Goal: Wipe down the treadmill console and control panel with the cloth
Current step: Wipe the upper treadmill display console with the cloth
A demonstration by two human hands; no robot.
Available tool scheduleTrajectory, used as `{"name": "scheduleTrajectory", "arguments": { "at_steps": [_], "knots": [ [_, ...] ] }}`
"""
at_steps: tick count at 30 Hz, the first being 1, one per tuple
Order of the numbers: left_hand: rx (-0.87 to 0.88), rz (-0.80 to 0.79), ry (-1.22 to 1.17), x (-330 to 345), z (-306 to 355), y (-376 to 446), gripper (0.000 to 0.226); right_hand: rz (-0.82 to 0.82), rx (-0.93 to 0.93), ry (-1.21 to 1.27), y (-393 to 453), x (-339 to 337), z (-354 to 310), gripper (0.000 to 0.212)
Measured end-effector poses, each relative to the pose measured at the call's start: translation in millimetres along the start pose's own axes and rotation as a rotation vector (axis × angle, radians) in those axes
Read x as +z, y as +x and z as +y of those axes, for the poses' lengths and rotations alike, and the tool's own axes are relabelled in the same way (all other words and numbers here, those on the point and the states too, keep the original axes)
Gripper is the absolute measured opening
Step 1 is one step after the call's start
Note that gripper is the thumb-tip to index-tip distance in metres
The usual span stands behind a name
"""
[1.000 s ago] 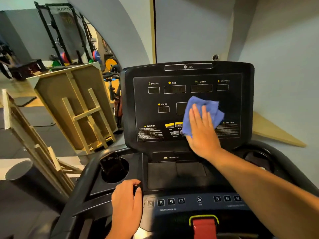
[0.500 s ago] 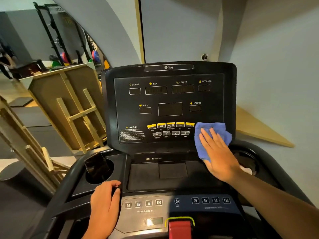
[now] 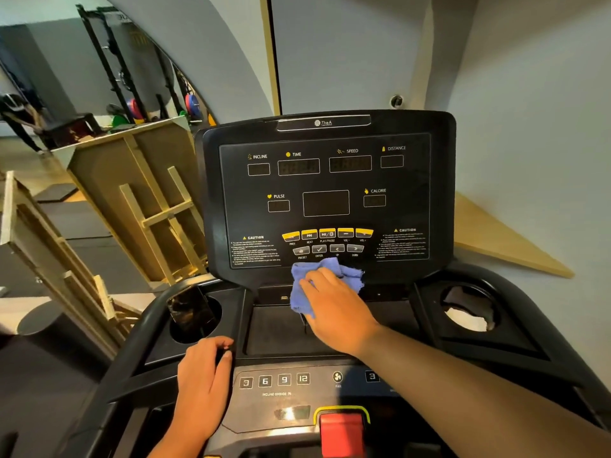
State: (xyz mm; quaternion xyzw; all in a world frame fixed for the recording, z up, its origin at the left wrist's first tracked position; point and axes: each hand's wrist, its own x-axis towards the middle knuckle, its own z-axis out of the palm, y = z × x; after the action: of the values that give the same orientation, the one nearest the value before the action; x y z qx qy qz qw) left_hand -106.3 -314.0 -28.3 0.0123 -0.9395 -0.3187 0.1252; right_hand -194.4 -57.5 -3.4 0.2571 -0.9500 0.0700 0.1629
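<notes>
The black treadmill console (image 3: pixel 325 193) stands upright before me, with dark displays and yellow and grey buttons along its lower part. My right hand (image 3: pixel 334 307) lies flat on a crumpled blue cloth (image 3: pixel 304 285), pressing it against the console's bottom edge just under the buttons. The cloth hangs down over the recessed tray (image 3: pixel 277 332). My left hand (image 3: pixel 201 388) rests on the lower control panel (image 3: pixel 284 381), its fingers curled over the panel's upper left edge beside the incline keys.
A dark phone (image 3: pixel 190 309) stands in the left cup holder; the right cup holder (image 3: pixel 469 312) holds something pale. A red safety key (image 3: pixel 342 431) sits at the bottom centre. Wooden frames (image 3: pixel 139 206) lean at the left, a wall is close at the right.
My right hand slid the cloth from the middle of the display down to the lower right corner, then left along the bottom edge to the centre. The left hand stayed put.
</notes>
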Motion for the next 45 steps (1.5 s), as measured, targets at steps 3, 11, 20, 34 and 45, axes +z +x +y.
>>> {"name": "scheduleTrajectory", "arguments": {
  "at_steps": [3, 11, 20, 34, 45],
  "knots": [
    [0.005, 0.002, -0.006, 0, -1, 0, 0.017, 0.019, 0.002, 0.037, -11, -4, 15, 0.040],
    [0.026, 0.015, -0.041, -3, -1, -1, 0.017, 0.194, 0.103, 0.031, -45, -17, 53, 0.024],
    [0.045, 0.018, -0.055, -3, -4, -2, 0.018, 0.109, 0.033, 0.069, 13, -10, -28, 0.022],
    [0.001, 0.005, -0.037, 0, -5, 1, 0.019, 0.025, 0.183, -0.036, -66, -38, 80, 0.047],
    [0.014, 0.010, 0.004, -1, -7, 6, 0.023, 0.184, 0.379, -0.204, -14, -75, 122, 0.092]
  ]
}}
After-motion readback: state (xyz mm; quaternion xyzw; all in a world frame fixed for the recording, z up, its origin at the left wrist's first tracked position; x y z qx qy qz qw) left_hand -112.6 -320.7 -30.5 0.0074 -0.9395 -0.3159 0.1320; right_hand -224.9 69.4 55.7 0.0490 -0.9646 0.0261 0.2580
